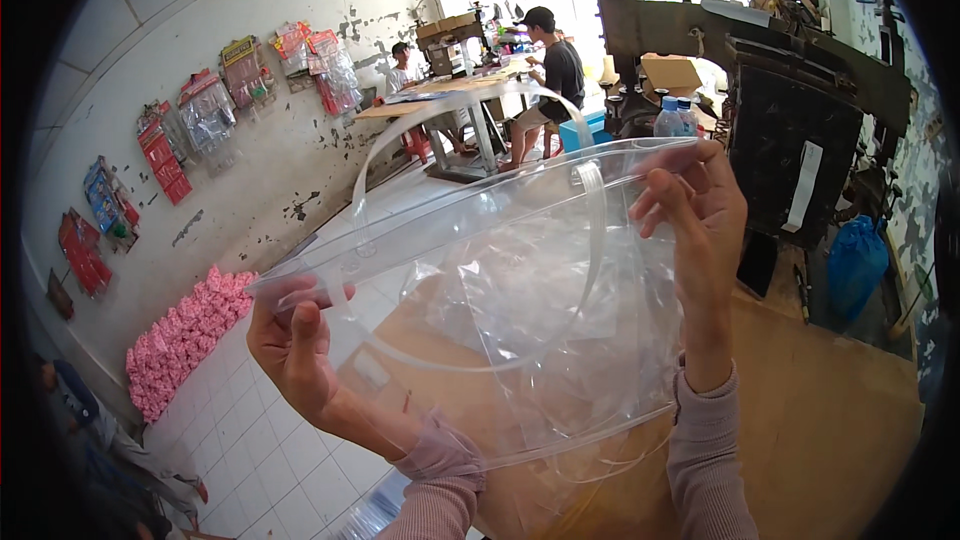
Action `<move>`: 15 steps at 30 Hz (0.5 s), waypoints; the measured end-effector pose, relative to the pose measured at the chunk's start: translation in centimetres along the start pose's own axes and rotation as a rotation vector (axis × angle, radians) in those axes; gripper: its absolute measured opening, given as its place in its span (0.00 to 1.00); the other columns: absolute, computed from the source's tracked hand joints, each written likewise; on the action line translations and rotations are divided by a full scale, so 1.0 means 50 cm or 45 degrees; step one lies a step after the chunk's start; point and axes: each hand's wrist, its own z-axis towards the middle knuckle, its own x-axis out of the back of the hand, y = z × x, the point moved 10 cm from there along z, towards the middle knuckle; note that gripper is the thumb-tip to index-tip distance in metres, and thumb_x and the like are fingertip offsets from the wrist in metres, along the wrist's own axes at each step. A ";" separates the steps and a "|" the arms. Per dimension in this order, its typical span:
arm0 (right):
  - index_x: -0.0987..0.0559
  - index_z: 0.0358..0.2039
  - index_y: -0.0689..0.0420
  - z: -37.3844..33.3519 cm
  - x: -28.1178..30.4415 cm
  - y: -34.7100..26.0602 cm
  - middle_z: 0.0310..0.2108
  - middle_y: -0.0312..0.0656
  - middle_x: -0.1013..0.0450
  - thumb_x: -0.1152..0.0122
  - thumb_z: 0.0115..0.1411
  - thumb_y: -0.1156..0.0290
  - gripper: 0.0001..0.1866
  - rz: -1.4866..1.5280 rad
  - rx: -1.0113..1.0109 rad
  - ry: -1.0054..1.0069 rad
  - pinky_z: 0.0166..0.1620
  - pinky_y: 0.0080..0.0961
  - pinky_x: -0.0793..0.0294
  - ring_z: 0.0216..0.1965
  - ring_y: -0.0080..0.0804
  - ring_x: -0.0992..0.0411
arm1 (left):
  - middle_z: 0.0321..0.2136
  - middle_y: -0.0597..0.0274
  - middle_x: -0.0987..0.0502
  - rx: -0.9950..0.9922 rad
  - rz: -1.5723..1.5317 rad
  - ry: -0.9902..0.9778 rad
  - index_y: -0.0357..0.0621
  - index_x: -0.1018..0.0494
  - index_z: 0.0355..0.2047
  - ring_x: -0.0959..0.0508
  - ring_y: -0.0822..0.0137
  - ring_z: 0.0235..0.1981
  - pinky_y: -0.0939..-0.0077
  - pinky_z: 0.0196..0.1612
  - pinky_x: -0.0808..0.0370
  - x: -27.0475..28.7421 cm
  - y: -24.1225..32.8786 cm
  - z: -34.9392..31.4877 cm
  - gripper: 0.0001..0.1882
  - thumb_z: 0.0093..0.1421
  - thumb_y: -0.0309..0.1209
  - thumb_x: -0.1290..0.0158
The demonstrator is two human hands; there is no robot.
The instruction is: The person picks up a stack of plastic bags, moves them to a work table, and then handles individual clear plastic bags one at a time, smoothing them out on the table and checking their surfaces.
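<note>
Between both hands, bag (transparent)

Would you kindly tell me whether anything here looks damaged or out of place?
Yes: the white wall at left looks damaged, flaking in dark patches. The clear plastic tote bag between the left hand and right hand shows no obvious tear, though glare hides fine detail.

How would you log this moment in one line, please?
clear handled bag: held up | left hand: gripping top left corner | right hand: gripping top right corner | brown surface: below
</note>
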 end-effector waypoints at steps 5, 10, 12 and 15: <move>0.32 0.31 0.61 -0.002 0.001 -0.028 0.26 0.41 0.30 0.43 0.52 0.73 0.09 -0.022 0.089 -0.006 0.19 0.12 0.35 0.21 0.22 0.30 | 0.19 0.60 0.25 -0.177 0.072 0.117 0.37 0.32 0.30 0.46 0.85 0.10 0.91 0.15 0.51 0.018 0.024 -0.006 0.17 0.48 0.37 0.43; 0.32 0.31 0.62 -0.002 0.005 -0.029 0.26 0.42 0.29 0.43 0.52 0.73 0.09 -0.014 0.113 -0.007 0.19 0.12 0.35 0.20 0.22 0.30 | 0.19 0.60 0.26 -0.165 0.082 0.109 0.37 0.33 0.30 0.47 0.85 0.10 0.92 0.15 0.51 0.006 0.031 -0.007 0.17 0.48 0.38 0.44; 0.32 0.31 0.62 -0.002 0.009 -0.028 0.26 0.42 0.29 0.43 0.52 0.73 0.09 -0.026 0.108 -0.002 0.19 0.12 0.35 0.20 0.21 0.30 | 0.19 0.60 0.26 -0.149 0.093 0.105 0.37 0.33 0.30 0.47 0.85 0.10 0.93 0.15 0.52 0.002 0.028 -0.007 0.17 0.48 0.38 0.44; 0.32 0.31 0.62 -0.001 0.008 -0.025 0.26 0.42 0.29 0.43 0.52 0.73 0.09 -0.035 0.109 -0.006 0.19 0.12 0.35 0.20 0.21 0.30 | 0.19 0.58 0.25 -0.175 0.085 0.101 0.38 0.33 0.30 0.48 0.86 0.09 0.93 0.15 0.53 0.004 0.028 -0.007 0.17 0.49 0.38 0.44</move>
